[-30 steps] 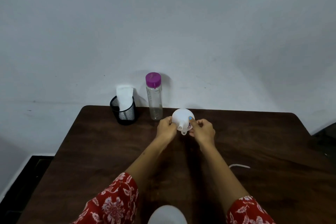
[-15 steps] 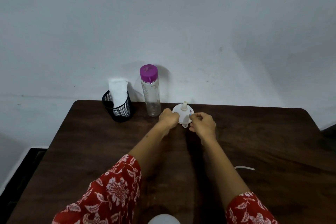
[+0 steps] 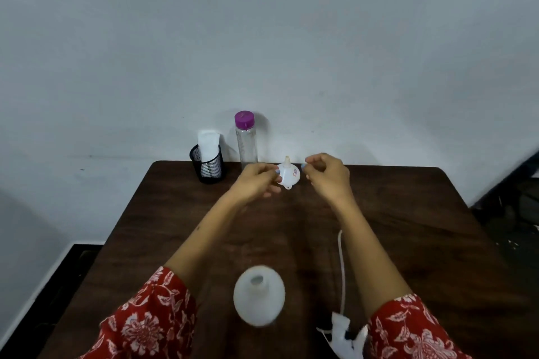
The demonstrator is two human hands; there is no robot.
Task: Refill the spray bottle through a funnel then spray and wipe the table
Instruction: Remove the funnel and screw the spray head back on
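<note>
Small white plastic funnel [image 3: 287, 175] sits mouth-down on the dark brown wooden table [image 3: 408, 227], spout pointing up, near the far edge. Left hand [image 3: 256, 182] is at its left rim; fingertips appear to touch or lightly pinch it, but motion blur prevents confirming a grip. Right hand [image 3: 328, 173] hovers just right of the funnel, fingers loosely curled, holding nothing, apart from the funnel.

Translucent white plastic spray bottle body [image 3: 259, 296] stands upright at the near edge, neck open, head removed. White trigger spray head with its long dip tube [image 3: 341, 326] lies on the table to the bottle's right. Clear water bottle with purple cap [image 3: 246, 140] stands at the back, cap on. Black mesh cup holding white folded tissue [image 3: 207, 165] stands to its left.

Judgement: step in hand is fetching the funnel; the refill has not begun.

Method notes:
- Take the funnel by its rim and turn it spout-down before bringing it near.
- Seat the spout fully in the open neck; steady the spray bottle body, which looks light and easy to tip.
- Uncap the water bottle only after the funnel is seated.
- Pour slowly; the narrow spout may back up and overflow.
- Keep the forearm clear of the dip tube.
</note>
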